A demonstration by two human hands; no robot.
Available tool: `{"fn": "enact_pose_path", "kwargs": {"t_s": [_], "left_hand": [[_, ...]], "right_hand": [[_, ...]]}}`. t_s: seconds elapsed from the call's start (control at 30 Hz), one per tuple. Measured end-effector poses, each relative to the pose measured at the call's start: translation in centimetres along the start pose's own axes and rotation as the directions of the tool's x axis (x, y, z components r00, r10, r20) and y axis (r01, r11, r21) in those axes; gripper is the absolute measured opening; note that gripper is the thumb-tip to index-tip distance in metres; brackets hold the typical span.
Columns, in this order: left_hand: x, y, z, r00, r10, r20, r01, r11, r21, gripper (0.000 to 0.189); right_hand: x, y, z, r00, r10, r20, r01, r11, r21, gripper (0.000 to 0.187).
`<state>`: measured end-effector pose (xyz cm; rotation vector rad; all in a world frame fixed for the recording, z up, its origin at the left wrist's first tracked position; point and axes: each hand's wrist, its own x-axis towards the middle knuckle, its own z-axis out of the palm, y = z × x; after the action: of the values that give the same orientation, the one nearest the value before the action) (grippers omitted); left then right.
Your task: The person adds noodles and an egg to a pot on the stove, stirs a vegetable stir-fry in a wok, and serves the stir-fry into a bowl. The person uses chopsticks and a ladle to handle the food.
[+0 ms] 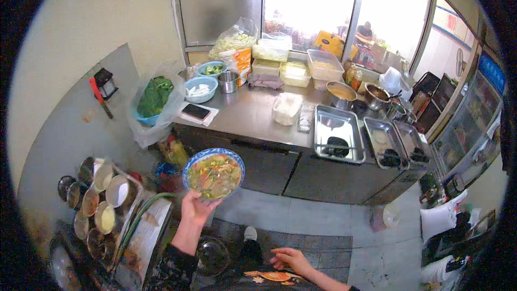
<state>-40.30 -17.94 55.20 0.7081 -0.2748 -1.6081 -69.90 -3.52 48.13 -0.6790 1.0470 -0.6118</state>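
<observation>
My left hand [194,209] grips a blue-and-white patterned bowl [239,161] by its near rim, thumb at the edge and fingers beneath. The bowl is full of a cooked dish with vegetables [214,174], in green, yellow and orange pieces. I carry it in the air, in front of the steel counter's lower doors. Lower down, my right hand [291,259] hovers before my apron, its fingers apart and nothing in them. An orange print [274,276] shows on the apron just beneath that hand.
Left of me stand several seasoning containers [107,218] beside a green hose [137,210]. The steel counter [250,109] ahead bears a phone [196,111], leafy greens [155,95], plastic tubs [295,73] and metal trays [339,129]. A dark mat [323,246] covers the floor. Beyond the window sits a person [364,32].
</observation>
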Motion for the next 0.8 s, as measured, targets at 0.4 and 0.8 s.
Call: {"fn": "enact_pose_path", "kwargs": {"t_s": [0.4,0.8], "left_hand": [[38.3,-7.1,0.3,0.991,-0.114,-0.064,0.097,0.970,-0.223,0.057],[38.5,-4.7,4.0,0.984,0.034,-0.176,-0.020,0.996,0.084,0.011]], "right_hand": [[10.8,-13.9,-6.9,0.941,-0.046,-0.335,0.112,0.977,0.180,0.030],[18.0,-22.2,-6.3,0.988,0.006,-0.156,-0.025,0.993,-0.118,0.032]]}}
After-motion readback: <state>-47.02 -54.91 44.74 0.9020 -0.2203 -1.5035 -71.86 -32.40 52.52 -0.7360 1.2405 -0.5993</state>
